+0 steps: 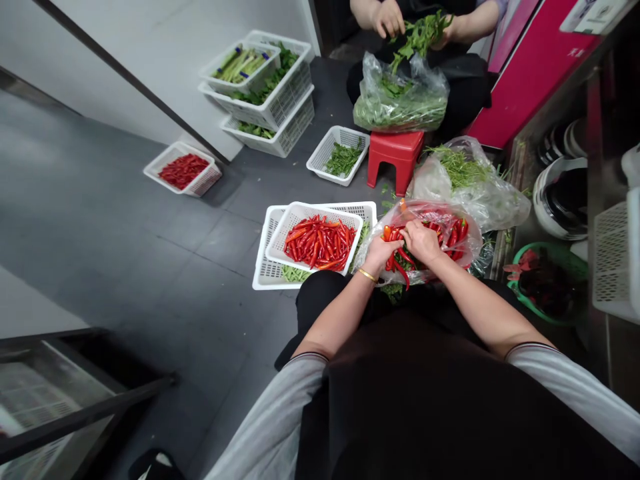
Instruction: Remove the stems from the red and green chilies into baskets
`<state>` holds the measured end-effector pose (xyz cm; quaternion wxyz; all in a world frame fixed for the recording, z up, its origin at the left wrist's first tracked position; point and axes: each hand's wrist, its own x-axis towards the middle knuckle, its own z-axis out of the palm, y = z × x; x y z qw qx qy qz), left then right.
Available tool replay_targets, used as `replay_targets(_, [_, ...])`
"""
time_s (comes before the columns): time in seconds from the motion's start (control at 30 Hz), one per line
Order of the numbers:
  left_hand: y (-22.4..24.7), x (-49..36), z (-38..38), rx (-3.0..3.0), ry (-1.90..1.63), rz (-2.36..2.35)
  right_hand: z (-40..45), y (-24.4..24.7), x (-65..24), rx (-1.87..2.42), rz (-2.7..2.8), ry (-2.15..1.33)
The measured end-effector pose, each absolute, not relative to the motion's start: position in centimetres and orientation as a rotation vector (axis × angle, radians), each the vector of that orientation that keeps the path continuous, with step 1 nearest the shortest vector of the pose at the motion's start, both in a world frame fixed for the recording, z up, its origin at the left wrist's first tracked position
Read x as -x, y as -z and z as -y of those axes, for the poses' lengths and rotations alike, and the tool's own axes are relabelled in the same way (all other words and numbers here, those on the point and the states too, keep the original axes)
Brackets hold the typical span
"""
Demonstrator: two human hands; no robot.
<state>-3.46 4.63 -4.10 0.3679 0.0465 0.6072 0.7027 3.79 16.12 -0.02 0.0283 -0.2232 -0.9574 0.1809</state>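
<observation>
Both my hands are over a clear plastic bag (473, 250) of long red chili peppers (455, 235) in front of my lap. My left hand (383, 253), with a gold bracelet at the wrist, is closed round several red chilies, some hanging below the fingers. Against them, my right hand (421, 241) has its fingers bent together at the stem ends; what it pinches is too small to make out. Left of the bag, a white basket (280, 252) heaped with red chilies (321, 243) rests on a larger white basket (260, 270) holding green pods.
A co-worker's hands (390, 19) hold leafy greens above a bag (400, 110) behind a red stool (397, 143). A bag of green stems (465, 173) lies ahead. White baskets (285, 100) of vegetables stand stacked by the wall. On the right sits a green basin (540, 310).
</observation>
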Motion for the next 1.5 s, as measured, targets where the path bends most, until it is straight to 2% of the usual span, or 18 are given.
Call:
replay_targets(0.07, [3.5, 3.6, -4.4, -0.174, -1.794, -1.598, -15.9, 0.0, -3.9, 0.794, 2.896, -0.681])
replay_targets(0.2, [2.7, 4.1, -3.6, -0.409, -1.724, -1.475, -16.9, 0.1, -5.5, 0.738, 2.513, -1.630])
replay_targets(0.27, [2.8, 4.1, -3.3, -0.402, -1.694, -1.364, -17.8, 0.1, -6.5, 0.693, 2.441, -1.843])
replay_targets(0.33, [3.0, 4.0, -3.3, -0.285, -1.697, -1.295, -18.3, 0.2, -7.3, 0.862, 2.644, -1.614])
replay_targets(0.43, [3.1, 3.8, -3.3, -0.159, -1.738, -1.234, -17.3, 0.8, -7.5, 1.109, 2.995, -0.925])
replay_targets(0.57, [2.5, 4.0, -2.8, -0.167, -1.722, -1.170, -13.7, 2.1, -6.7, 0.933, 3.487, -0.466])
replay_targets(0.67, [2.3, 4.1, -2.4, -0.124, -1.715, -1.147, -13.2, 2.2, -6.5, 0.912, 3.615, -0.496])
replay_targets(0.8, [3.1, 3.4, -3.0, 0.002, -1.692, -1.241, -14.9, 0.4, -7.1, 0.831, 3.438, -0.575])
replay_targets(0.93, [3.8, 2.4, -3.9, 0.027, -1.780, -1.279, -14.8, -1.4, -6.9, 0.628, 3.406, -0.456])
replay_targets(1.07, [3.8, 2.8, -3.8, 0.046, -1.768, -1.328, -16.0, -1.6, -5.2, 0.392, 3.480, -0.644])
replay_targets(1.13, [3.7, 3.3, -3.5, 0.049, -1.741, -1.314, -17.8, -1.1, -4.2, 0.559, 3.392, -0.519])
replay_targets(1.23, [3.6, 3.3, -3.3, 0.030, -1.702, -1.341, -20.2, -0.2, -3.3, 0.884, 3.219, -0.055])
replay_targets(1.3, [3.5, 3.1, -3.4, -0.044, -1.699, -1.404, -21.2, 0.1, -3.2, 0.877, 3.269, 0.120])
replay_targets(1.5, [4.2, 3.1, -4.5, -0.153, -1.757, -1.389, -20.5, -1.3, -4.9, 0.554, 3.398, 0.103])
